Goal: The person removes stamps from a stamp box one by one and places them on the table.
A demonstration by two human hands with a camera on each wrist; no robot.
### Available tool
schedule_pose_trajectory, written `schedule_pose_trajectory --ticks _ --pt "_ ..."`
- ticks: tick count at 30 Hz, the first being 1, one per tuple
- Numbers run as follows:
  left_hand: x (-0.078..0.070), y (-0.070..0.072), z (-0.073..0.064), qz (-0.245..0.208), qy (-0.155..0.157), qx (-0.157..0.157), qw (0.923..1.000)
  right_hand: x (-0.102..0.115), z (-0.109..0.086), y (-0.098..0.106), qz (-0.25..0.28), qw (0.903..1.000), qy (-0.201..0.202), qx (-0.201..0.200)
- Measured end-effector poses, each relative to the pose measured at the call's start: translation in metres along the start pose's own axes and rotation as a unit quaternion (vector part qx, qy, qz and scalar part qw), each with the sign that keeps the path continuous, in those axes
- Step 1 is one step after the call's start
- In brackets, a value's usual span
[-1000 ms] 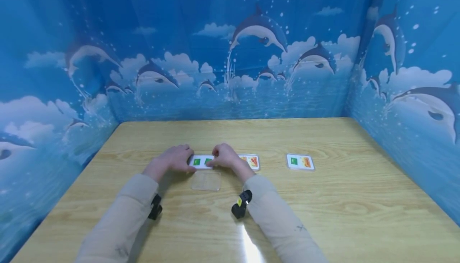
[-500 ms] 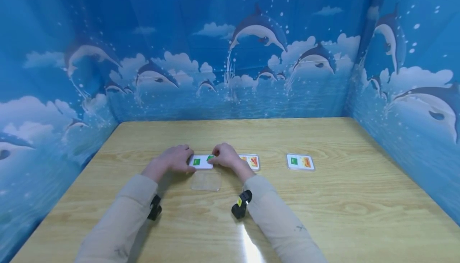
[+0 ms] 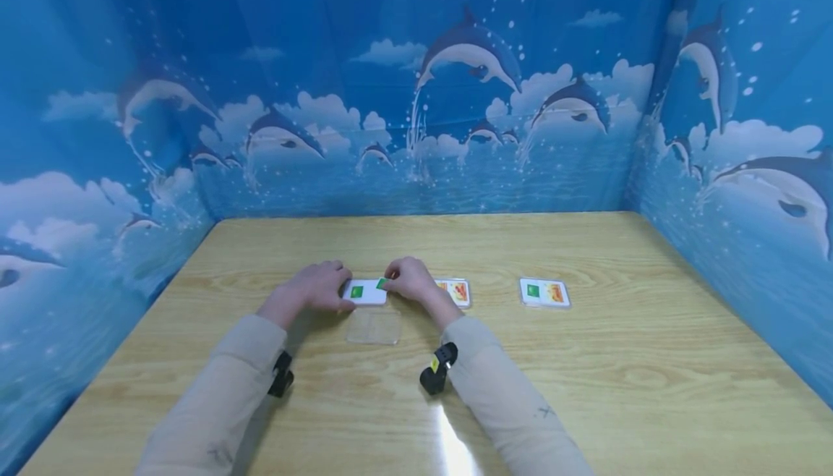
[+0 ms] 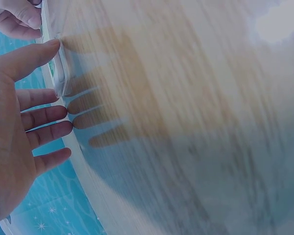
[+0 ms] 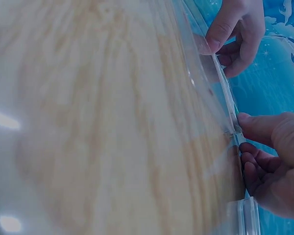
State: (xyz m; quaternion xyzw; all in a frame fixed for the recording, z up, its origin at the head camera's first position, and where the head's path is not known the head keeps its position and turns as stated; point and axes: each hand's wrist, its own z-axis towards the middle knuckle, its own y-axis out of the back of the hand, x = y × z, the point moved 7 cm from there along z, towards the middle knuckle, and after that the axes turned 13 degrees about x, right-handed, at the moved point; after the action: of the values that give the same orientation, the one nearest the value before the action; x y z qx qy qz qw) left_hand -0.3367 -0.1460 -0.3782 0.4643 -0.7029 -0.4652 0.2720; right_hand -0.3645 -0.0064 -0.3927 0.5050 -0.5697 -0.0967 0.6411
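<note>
Case point(image 3: 372, 298), white, is lying on the desk point(image 3: 625, 375), left grip point(image 3: 319, 288) clasping its nine-o'clock end, apparently to steady it; right grip point(image 3: 408, 281), narrow, is pinching a green tile point(image 3: 380, 283) at two o'clock; clear cover point(image 3: 374, 327) is lying at six.

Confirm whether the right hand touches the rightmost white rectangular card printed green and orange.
Apart: the head view plainly shows pale wooden tabletop between the right hand and the rightmost card.
</note>
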Motion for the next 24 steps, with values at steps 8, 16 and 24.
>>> schedule_pose_trajectory --ticks 8,16,24 --pt "0.0012 -0.0002 0.0005 0.001 -0.001 0.002 1.0 -0.0038 0.001 0.0005 0.01 0.9996 -0.026 -0.006" --pt "0.0031 -0.0006 0.0003 0.0 0.003 0.001 1.0 -0.0032 0.0007 0.0032 0.003 0.9993 -0.03 -0.021" --pt "0.0023 -0.0005 0.001 0.007 -0.001 0.001 1.0 -0.0044 -0.0016 0.0071 0.014 0.9988 -0.03 -0.036"
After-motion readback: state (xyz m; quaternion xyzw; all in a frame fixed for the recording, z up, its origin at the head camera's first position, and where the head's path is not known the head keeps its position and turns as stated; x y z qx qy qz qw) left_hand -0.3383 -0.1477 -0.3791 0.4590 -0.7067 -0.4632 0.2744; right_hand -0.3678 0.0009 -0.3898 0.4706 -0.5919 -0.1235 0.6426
